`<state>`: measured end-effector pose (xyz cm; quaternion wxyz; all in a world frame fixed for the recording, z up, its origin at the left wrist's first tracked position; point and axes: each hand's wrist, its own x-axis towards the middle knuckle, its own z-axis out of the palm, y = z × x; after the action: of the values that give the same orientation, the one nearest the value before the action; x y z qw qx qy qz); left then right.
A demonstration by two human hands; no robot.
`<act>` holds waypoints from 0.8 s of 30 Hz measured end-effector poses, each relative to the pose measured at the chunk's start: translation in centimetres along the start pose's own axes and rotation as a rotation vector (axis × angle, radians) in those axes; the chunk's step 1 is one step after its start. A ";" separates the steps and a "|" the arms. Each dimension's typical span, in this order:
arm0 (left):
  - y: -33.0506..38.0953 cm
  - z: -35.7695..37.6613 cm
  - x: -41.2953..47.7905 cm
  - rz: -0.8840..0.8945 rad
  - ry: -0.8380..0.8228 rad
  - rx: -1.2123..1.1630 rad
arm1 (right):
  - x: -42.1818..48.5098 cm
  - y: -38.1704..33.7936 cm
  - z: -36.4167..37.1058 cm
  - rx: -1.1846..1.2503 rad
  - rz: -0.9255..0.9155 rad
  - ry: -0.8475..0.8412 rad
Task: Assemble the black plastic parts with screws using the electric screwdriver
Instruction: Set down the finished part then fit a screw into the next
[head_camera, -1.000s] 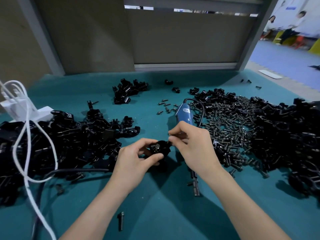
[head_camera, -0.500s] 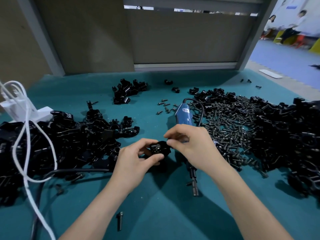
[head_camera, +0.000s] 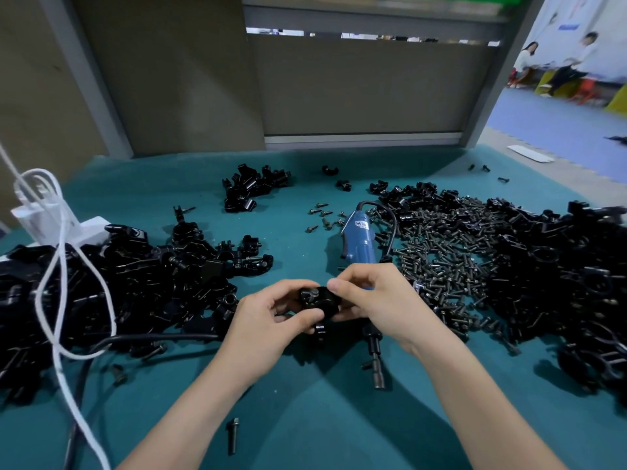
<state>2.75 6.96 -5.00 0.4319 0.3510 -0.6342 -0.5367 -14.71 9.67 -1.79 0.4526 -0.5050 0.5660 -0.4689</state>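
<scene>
In the head view, a small black plastic part was held at the centre of the frame, above the teal bench. The fingers of the left hand were curled round it, and those of the right hand pinched its right side. The blue electric screwdriver was laid just behind the hands, beside screws spread at centre right.

screwdriver: showing a small white mark on its blue body, too blurred for reading
wall sign: showing as a blue strip at far right, its text not resolving
readable text: nothing coming through anywhere
</scene>
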 end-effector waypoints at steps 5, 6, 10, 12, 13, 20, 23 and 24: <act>0.6 0.0 0.2 -0.062 0.008 -0.176 | -0.1 -0.4 -0.3 -0.032 -0.077 -0.013; 0.7 -0.1 0.2 -0.073 0.007 -0.191 | -0.1 -0.4 -0.4 -0.036 -0.089 -0.020; 0.6 -0.4 0.2 -0.126 -0.044 -0.171 | 0.0 -0.3 -0.3 -0.183 -0.157 0.024; 0.4 -0.3 0.3 -0.143 -0.062 -0.154 | 0.1 -0.3 -0.4 -0.215 -0.170 0.051; 0.3 -0.3 0.3 -0.150 -0.064 -0.164 | 0.1 -0.3 -0.4 -0.214 -0.167 0.055; -0.1 -0.3 0.4 -0.183 -0.090 -0.321 | 0.0 -0.3 -0.7 -0.095 -0.113 0.020; -0.3 -0.5 0.4 -0.176 -0.099 -0.288 | 0.1 -0.1 -0.5 -0.115 -0.132 0.060; -0.3 -0.5 0.4 -0.175 -0.098 -0.281 | 0.2 0.0 -0.5 -0.134 -0.140 0.072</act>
<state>3.04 6.40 -5.18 0.3967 0.3145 -0.5403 -0.6721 -15.17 9.54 -1.68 0.3633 -0.5550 0.5755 -0.4783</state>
